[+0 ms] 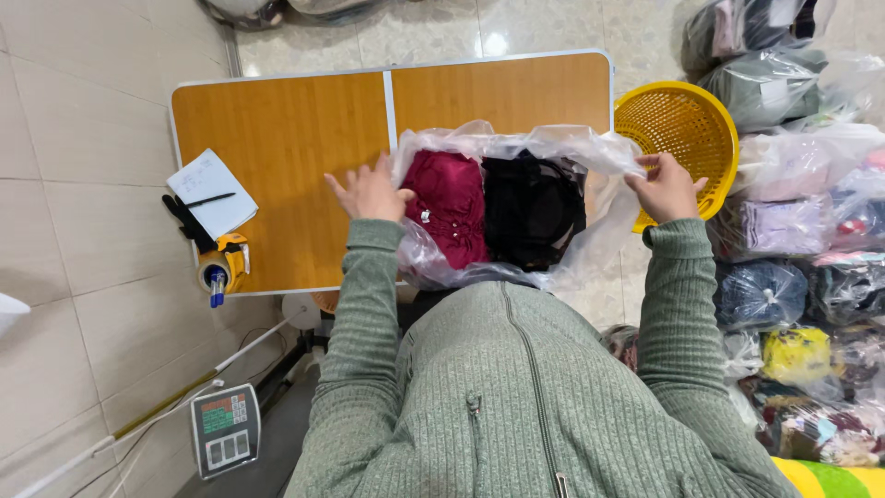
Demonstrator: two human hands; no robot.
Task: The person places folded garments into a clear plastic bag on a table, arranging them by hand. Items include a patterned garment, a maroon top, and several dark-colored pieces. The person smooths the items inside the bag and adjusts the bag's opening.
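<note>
I see left hand fingers spread flat on clear plastic bag | right hand fingers pinching its edge | maroon garment, black garment inside | wooden surface

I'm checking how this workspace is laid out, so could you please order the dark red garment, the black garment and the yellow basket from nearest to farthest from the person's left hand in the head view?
From the left hand:
1. Dark red garment, in the clear plastic bag right beside the hand.
2. Black garment, next to it, further right in the bag.
3. Yellow basket, off the table's right end.
</note>
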